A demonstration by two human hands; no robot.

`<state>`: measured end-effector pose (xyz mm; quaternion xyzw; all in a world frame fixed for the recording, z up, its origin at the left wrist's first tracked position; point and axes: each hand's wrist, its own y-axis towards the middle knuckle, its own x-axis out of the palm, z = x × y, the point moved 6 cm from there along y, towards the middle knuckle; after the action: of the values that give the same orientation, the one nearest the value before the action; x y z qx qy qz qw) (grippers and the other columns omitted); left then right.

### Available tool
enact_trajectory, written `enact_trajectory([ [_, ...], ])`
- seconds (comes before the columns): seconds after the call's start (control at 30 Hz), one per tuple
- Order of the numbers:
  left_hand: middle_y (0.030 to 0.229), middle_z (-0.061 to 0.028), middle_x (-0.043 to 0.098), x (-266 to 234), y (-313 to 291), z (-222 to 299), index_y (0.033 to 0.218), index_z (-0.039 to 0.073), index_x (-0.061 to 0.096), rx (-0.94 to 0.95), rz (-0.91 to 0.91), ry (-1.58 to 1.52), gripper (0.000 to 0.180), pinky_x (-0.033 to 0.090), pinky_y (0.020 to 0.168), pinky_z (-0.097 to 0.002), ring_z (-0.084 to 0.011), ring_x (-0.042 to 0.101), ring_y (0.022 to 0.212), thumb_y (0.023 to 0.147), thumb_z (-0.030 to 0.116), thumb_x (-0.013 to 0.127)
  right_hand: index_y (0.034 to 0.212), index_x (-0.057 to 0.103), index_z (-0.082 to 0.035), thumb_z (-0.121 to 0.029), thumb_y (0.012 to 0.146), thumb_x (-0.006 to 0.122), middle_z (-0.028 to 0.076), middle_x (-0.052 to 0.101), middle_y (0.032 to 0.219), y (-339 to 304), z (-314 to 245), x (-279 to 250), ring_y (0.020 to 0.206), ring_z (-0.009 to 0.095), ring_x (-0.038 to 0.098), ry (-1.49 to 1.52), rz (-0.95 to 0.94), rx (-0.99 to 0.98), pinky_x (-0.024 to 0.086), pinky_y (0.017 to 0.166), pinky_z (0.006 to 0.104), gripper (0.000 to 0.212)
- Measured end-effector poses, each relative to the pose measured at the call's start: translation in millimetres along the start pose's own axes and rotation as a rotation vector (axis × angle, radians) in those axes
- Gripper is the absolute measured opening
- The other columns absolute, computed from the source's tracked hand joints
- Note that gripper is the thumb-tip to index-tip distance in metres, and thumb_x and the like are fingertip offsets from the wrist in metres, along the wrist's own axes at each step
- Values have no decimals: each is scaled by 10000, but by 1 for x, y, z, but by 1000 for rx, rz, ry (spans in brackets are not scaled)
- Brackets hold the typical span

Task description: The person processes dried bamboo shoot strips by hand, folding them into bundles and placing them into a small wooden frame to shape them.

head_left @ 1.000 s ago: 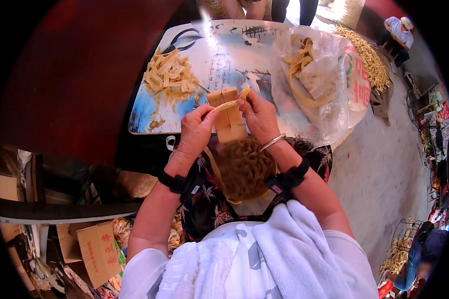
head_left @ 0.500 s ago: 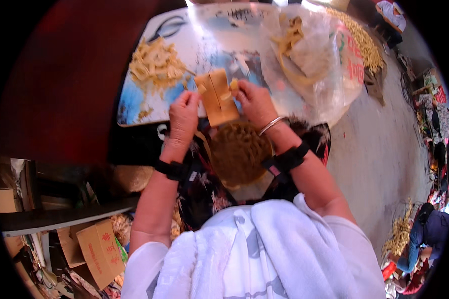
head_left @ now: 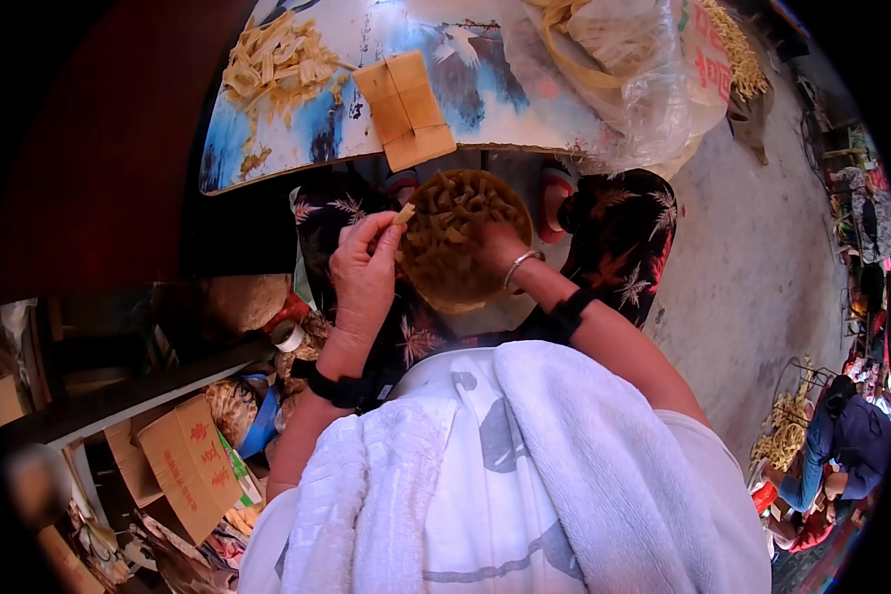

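Note:
Between the thumb and fingers of my left hand [head_left: 359, 272] is a short pale-yellow strip [head_left: 404, 214], held just by the left rim of a round tub [head_left: 523, 203]. Many small twisted, brownish-yellow pieces [head_left: 455, 203] fill that tub, which sits between my knees. My right hand [head_left: 498, 249] reaches down into it at the right side; its fingers are hidden and dark among the pieces. Beyond the tub, a flat wooden block [head_left: 403, 111] with a cord or band across it lies at the table's near edge, touched by neither hand.
On the painted table [head_left: 337, 129], a heap of yellowish strips [head_left: 277, 64] lies at the left and a clear plastic bag [head_left: 624, 104] with longer strips at the right. Cardboard boxes [head_left: 190, 465] stand at lower left. Another person [head_left: 846, 436] bends over at far right.
Both hands have come down from the wooden block toward me. My right hand has gone into the tub, and my left hand has stopped beside its rim with a strip. The view has tilted downward.

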<state>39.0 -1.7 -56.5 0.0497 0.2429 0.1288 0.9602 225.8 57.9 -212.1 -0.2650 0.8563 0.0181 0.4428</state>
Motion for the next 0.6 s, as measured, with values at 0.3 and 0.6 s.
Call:
enact_trajectory([
  [0.3, 848, 1, 682, 25, -28, -17, 1048, 30, 675, -331, -128, -432, 152, 511, 651, -213, -60, 617, 758, 914, 72, 616, 1085, 682, -49, -243, 876, 611, 156, 669, 966, -34, -74, -57, 892, 309, 646, 591, 57, -162, 498, 827, 358, 293],
  [0.6, 893, -56, 668, 36, -35, -21, 1019, 29, 657, -460, -203, -328, 193, 537, 693, -248, -143, 645, 840, 957, 193, 576, 951, 681, -40, -110, 902, 597, 94, 620, 887, -63, -102, -117, 809, 238, 598, 551, 459, -287, 481, 744, 307, 121],
])
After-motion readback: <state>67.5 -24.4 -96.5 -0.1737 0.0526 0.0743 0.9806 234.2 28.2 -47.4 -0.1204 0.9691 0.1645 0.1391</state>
